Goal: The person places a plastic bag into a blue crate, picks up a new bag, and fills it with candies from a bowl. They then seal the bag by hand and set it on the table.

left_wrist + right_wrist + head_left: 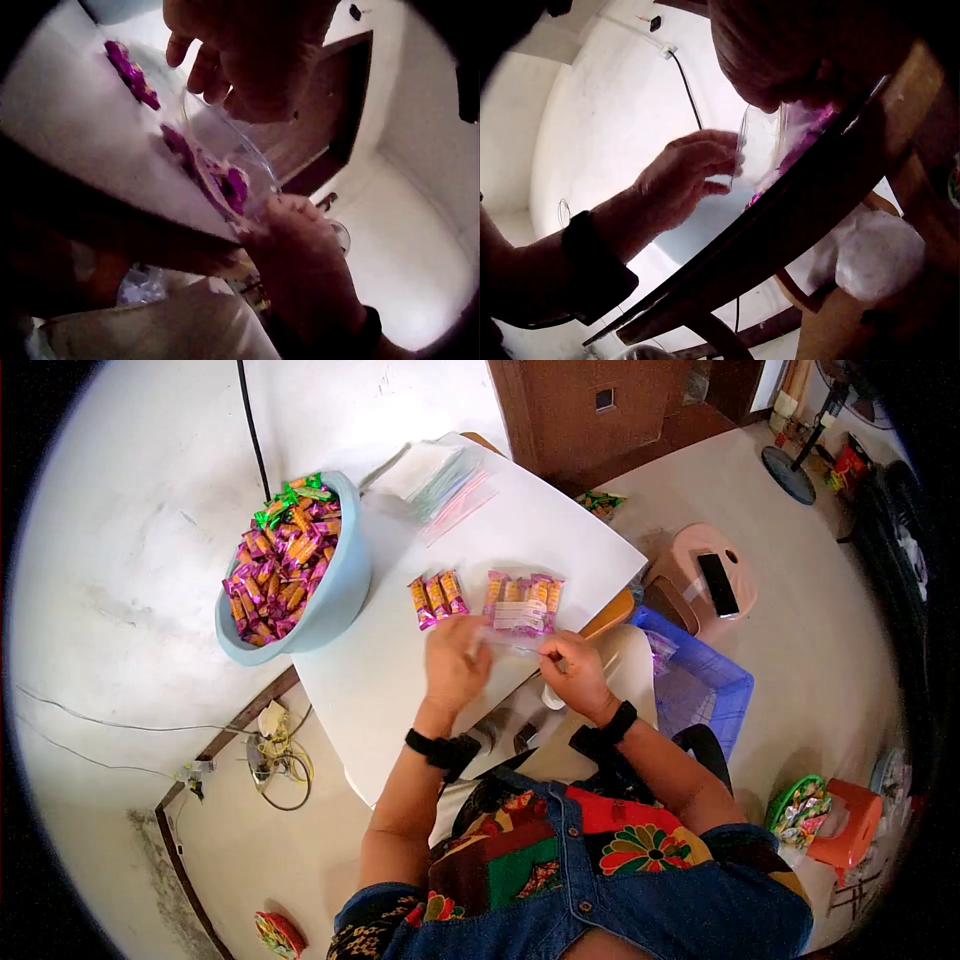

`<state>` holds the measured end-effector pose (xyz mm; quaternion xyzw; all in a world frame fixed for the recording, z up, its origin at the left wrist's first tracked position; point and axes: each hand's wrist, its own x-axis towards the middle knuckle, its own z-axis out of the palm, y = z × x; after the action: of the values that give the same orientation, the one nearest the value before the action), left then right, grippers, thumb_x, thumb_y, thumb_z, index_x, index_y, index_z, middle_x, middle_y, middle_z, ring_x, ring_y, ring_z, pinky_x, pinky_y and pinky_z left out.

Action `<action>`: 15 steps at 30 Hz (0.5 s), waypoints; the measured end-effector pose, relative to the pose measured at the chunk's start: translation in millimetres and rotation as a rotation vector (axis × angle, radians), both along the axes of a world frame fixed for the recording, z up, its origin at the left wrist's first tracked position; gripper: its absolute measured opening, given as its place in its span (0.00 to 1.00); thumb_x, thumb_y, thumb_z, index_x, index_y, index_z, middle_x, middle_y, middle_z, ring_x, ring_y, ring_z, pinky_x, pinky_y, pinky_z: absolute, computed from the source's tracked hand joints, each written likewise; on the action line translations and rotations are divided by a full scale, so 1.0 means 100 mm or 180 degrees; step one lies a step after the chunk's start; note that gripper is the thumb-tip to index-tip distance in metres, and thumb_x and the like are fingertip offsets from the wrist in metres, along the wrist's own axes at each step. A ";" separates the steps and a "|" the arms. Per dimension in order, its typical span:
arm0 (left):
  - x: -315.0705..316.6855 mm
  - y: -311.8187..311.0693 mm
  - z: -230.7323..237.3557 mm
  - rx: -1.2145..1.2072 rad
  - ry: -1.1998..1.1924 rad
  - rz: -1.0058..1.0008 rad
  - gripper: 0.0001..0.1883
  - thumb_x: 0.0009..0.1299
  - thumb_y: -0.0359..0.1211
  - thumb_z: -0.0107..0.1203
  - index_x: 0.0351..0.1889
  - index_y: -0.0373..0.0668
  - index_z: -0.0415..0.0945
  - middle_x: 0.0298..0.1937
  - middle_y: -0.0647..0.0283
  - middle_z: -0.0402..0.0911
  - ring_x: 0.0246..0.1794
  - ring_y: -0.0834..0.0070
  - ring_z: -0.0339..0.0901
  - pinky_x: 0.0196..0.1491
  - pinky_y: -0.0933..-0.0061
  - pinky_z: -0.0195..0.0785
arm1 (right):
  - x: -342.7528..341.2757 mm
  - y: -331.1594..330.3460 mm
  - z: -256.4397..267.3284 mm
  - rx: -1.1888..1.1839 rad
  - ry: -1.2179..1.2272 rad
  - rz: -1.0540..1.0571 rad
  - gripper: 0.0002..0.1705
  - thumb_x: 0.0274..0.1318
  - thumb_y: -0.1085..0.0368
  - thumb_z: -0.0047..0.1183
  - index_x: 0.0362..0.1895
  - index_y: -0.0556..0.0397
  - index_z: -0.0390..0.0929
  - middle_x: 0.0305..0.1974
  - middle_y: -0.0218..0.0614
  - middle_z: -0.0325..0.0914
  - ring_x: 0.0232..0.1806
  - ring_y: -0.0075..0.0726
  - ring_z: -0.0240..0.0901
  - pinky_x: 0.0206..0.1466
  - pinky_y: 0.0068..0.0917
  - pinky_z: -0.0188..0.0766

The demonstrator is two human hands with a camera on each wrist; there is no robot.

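A clear plastic bag (pixel 521 617) with a white label lies near the table's front edge, several purple-and-orange snack packets inside. My right hand (pixel 577 672) pinches the near right corner of its mouth; in the left wrist view the right fingers (pixel 289 210) grip the plastic. My left hand (pixel 460 665), blurred in the head view, is at the bag's left side. From the right wrist, the left hand (pixel 694 169) shows its fingertips right at the film's edge, thumb apart from the fingers. Three loose snack packets (pixel 437 598) lie side by side beyond the left hand.
A light-blue tub (pixel 352 575) heaped with wrapped snacks stands at the table's left. Flat plastic bags (pixel 455 495) are stacked at the far end. Right of the table are a blue crate (pixel 735 685) and a pink stool (pixel 745 605) with a phone on it.
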<state>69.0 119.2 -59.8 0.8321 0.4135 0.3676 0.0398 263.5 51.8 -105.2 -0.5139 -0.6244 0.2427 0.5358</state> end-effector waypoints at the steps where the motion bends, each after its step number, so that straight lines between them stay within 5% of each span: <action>1: -0.15 0.07 -0.08 -0.0021 -0.0164 0.0175 0.14 0.58 0.30 0.61 0.43 0.44 0.78 0.39 0.56 0.78 0.40 0.56 0.76 0.43 0.56 0.68 | 0.00 0.00 0.00 -0.0016 -0.0045 0.0000 0.03 0.49 0.72 0.56 0.30 0.53 0.74 0.27 0.41 0.73 0.32 0.49 0.72 0.36 0.38 0.68; 6: -0.53 0.53 -0.28 -0.0723 0.0514 0.1944 0.13 0.63 0.38 0.60 0.42 0.41 0.79 0.38 0.55 0.80 0.41 0.56 0.78 0.43 0.59 0.72 | -0.01 -0.01 0.03 0.0132 -0.0227 -0.0044 0.03 0.51 0.74 0.56 0.30 0.56 0.75 0.27 0.37 0.72 0.29 0.37 0.71 0.33 0.30 0.67; 9: -0.59 0.58 -0.17 -0.1667 0.0808 0.2003 0.15 0.64 0.40 0.59 0.42 0.40 0.79 0.39 0.55 0.81 0.43 0.55 0.78 0.44 0.57 0.73 | -0.01 -0.02 0.04 0.0079 -0.0246 -0.0037 0.03 0.51 0.73 0.56 0.30 0.55 0.75 0.27 0.38 0.72 0.30 0.40 0.71 0.34 0.33 0.68; 13: -0.68 0.52 -0.28 -0.1423 0.0949 0.1985 0.14 0.65 0.41 0.59 0.42 0.42 0.77 0.45 0.52 0.79 0.46 0.54 0.77 0.44 0.55 0.72 | -0.04 -0.03 0.10 -0.0047 -0.0246 0.0026 0.04 0.52 0.70 0.56 0.32 0.54 0.75 0.29 0.39 0.73 0.33 0.46 0.73 0.36 0.38 0.70; 15: -0.67 0.47 -0.37 -0.1050 0.0344 0.1817 0.15 0.65 0.42 0.59 0.42 0.44 0.77 0.43 0.53 0.78 0.45 0.53 0.76 0.44 0.54 0.72 | -0.05 -0.03 0.12 -0.0040 -0.0341 0.0025 0.04 0.52 0.70 0.57 0.32 0.54 0.74 0.29 0.39 0.73 0.33 0.46 0.73 0.36 0.38 0.70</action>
<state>2.1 166.5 -96.4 0.6833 0.6853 0.2473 0.0474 258.8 49.3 -93.4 -0.5271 -0.6527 0.2209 0.4973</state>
